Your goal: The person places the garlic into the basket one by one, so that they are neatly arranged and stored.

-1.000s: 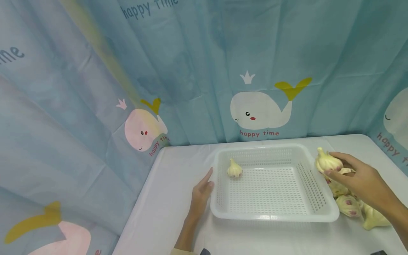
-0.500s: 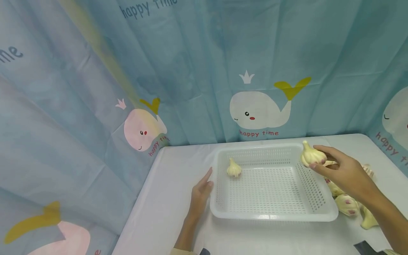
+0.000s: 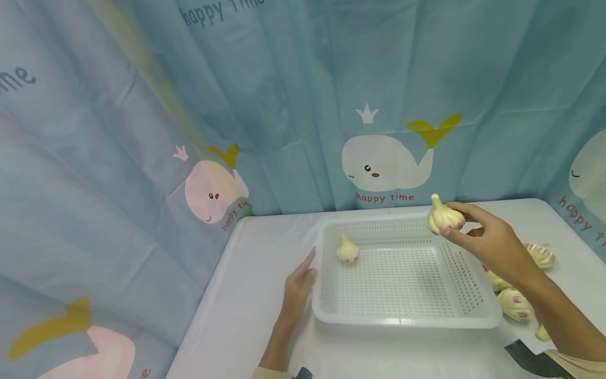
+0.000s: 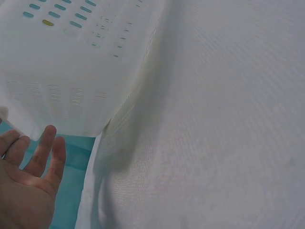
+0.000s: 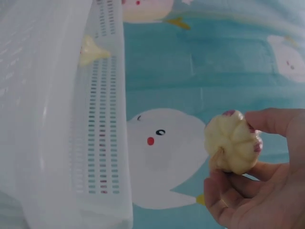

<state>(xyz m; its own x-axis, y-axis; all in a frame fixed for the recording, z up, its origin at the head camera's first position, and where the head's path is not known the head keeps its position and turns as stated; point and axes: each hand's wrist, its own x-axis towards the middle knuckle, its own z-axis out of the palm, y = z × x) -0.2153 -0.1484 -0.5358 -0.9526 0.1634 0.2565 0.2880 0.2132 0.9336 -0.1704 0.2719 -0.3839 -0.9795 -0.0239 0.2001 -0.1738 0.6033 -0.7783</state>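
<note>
- The hands are well apart, either side of the basket (image 3: 402, 322).
- Right hand (image 3: 497, 245): thumb and fingers pinch a garlic (image 3: 445, 218), stem up, above the basket's far right corner.
- Left hand (image 3: 297, 287): at the basket's left rim, fingers extended rather than wrapped round it; how firmly they press, I cannot tell. The left wrist view cuts off part of this hand.
- A second bulb (image 3: 347, 250) stands inside the basket, towards its far left corner — partly hidden by the basket's wall in the right wrist view.
- More bulbs (image 3: 515, 304) lie right of the basket, partly covered by the right hand and forearm, so their number is unclear.
- Both sleeves (image 3: 579, 368) are cut off, nearer the wearer than the basket; beside each shows a dark piece, too cropped to name.
- Writing: behind the basket, the curtain (image 3: 284, 105) reads "happy time" in red under a whale (image 3: 379, 163). The lettering repeats left and right of it — clipped at the right edge, and grey-blue, also clipped, higher up.
</note>
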